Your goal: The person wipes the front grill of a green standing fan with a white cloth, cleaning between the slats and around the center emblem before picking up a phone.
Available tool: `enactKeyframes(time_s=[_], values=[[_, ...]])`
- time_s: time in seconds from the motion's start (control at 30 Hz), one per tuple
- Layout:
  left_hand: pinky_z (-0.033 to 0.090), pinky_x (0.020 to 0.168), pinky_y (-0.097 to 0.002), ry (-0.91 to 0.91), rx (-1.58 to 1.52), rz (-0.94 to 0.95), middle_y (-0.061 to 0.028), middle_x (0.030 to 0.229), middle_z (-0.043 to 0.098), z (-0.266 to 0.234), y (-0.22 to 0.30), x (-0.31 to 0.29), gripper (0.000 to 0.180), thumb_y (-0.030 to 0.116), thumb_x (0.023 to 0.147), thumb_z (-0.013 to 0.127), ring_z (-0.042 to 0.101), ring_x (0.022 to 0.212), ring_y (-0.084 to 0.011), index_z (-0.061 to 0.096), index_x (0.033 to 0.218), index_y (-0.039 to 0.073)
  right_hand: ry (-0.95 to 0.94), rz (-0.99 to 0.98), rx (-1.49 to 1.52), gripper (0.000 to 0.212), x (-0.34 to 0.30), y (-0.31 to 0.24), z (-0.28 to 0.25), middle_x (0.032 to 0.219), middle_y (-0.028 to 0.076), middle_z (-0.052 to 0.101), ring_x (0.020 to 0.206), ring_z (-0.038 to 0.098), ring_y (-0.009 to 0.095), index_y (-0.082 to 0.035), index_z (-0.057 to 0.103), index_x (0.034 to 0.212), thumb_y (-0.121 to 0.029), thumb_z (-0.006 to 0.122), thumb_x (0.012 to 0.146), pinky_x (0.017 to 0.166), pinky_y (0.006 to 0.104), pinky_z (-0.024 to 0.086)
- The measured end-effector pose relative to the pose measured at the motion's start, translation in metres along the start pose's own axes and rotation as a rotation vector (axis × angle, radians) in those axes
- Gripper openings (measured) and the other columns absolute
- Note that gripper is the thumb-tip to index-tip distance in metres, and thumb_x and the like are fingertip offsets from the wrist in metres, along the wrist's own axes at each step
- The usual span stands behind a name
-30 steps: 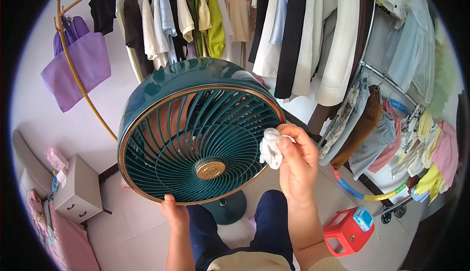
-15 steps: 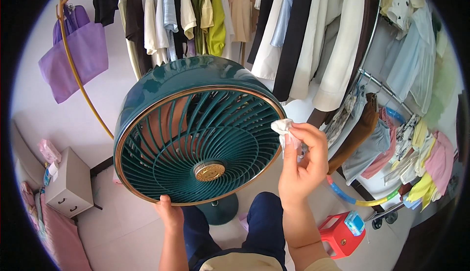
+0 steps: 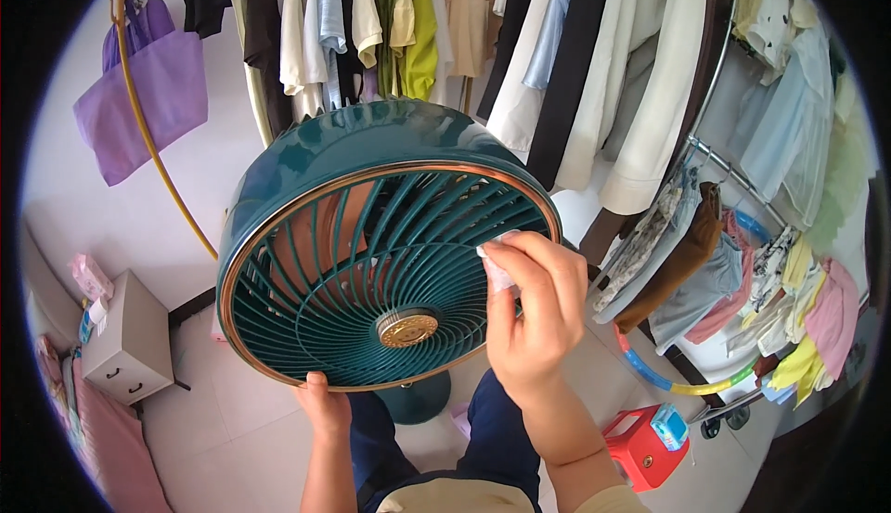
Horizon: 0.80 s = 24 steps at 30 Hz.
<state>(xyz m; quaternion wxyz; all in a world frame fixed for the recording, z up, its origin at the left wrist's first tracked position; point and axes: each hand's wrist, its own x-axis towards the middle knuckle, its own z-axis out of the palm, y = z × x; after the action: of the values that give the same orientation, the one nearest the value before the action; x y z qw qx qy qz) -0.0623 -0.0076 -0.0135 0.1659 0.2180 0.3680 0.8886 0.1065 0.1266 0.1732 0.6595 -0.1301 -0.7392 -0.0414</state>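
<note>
Green fan [image 3: 320,262], before the person's knees, face tilted upward. Left hand [image 3: 325,406]: thumb over the lower copper rim [image 3: 390,389], fingers hidden beneath, apparently steadying it. Right hand [image 3: 538,309]: fingertips pinched closed on white tissue [image 3: 499,274], presumably for fine control; now inside the rim's outline, half a second ago at its right edge.

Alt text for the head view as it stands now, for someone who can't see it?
A person's left hand holds a green fan at its lower edge, while the right hand pinches a white wad at the front, right of center. Clothes hang beyond; a red stool stands lower right.
</note>
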Motion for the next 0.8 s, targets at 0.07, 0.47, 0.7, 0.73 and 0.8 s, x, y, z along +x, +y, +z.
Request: enactKeyframes(time_s=[0.07,0.47,0.7,0.73,0.8], values=[[0.035,0.098,-0.0361,0.005,0.002,-0.003,-0.0092,0.124,0.044,0.000,-0.001,0.000,0.079,0.039,0.074,0.070,0.044,0.113,-0.0218,0.030,0.130,0.000,0.007,-0.001,-0.034,0.021,0.001,0.004,-0.003,0.091,0.011,0.060,0.079,0.054,0.025,-0.001,0.063,0.088,0.008,0.062,0.069,0.068,0.0314,0.044],[0.035,0.097,-0.0365,0.004,0.022,-0.054,-0.0080,0.125,0.043,0.005,-0.003,-0.002,0.085,0.040,0.069,0.073,0.043,0.113,-0.0217,0.028,0.132,0.003,-0.034,0.031,0.026,0.016,0.002,0.008,-0.003,0.091,0.012,0.058,0.076,0.055,0.025,0.002,0.061,0.088,0.005,0.059,0.072,0.068,0.0311,0.046],[0.034,0.098,-0.0363,0.017,-0.001,-0.022,-0.0073,0.127,0.040,0.002,-0.002,0.000,0.089,0.040,0.067,0.074,0.041,0.115,-0.0214,0.025,0.134,0.005,0.016,0.347,0.643,0.010,-0.007,0.011,-0.011,0.094,0.014,0.057,0.080,0.055,0.015,0.004,0.060,0.090,0.003,0.057,0.080,0.065,0.0222,0.044],[0.033,0.098,-0.0363,0.015,0.004,-0.008,-0.0071,0.128,0.039,0.002,-0.001,0.000,0.089,0.039,0.068,0.073,0.041,0.116,-0.0211,0.024,0.134,0.006,0.033,0.326,0.585,0.011,-0.010,0.009,-0.013,0.093,0.014,0.057,0.080,0.055,0.016,0.003,0.061,0.090,0.003,0.057,0.080,0.065,0.0229,0.044],[0.033,0.099,-0.0362,0.015,0.000,-0.013,-0.0071,0.129,0.038,0.001,-0.002,0.001,0.089,0.038,0.068,0.073,0.040,0.116,-0.0209,0.023,0.135,0.006,0.047,0.306,0.526,0.012,-0.011,0.004,-0.016,0.093,0.013,0.058,0.079,0.055,0.017,0.002,0.061,0.090,0.003,0.058,0.079,0.066,0.0236,0.045]])
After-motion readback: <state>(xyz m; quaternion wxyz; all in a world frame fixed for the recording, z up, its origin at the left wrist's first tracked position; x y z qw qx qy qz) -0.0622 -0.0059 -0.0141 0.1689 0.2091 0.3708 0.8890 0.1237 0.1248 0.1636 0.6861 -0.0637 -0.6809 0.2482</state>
